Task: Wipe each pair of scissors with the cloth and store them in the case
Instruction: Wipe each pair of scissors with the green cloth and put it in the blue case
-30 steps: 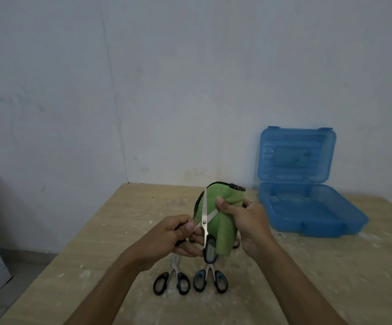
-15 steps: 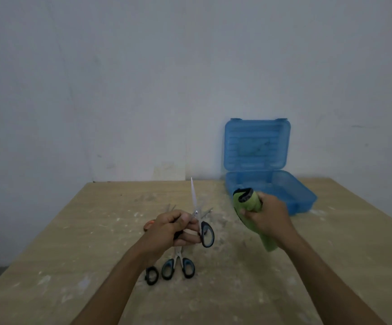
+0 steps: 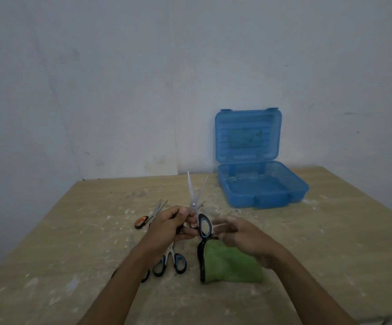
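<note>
Scissors (image 3: 198,214) stand nearly upright in the left hand (image 3: 171,225), blades up and parted, fingers curled round the lower handle. The blue case (image 3: 260,184) lies open beyond and to the right, well apart. The right hand (image 3: 242,235) hovers just beside the handle loop, fingers loose and empty, over the green cloth (image 3: 230,266) on the surface (image 3: 73,231).

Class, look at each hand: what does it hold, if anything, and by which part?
The left hand grips the scissors at the handle end, blades pointing up. The right hand holds nothing; the cloth lies on the table below it.
</note>
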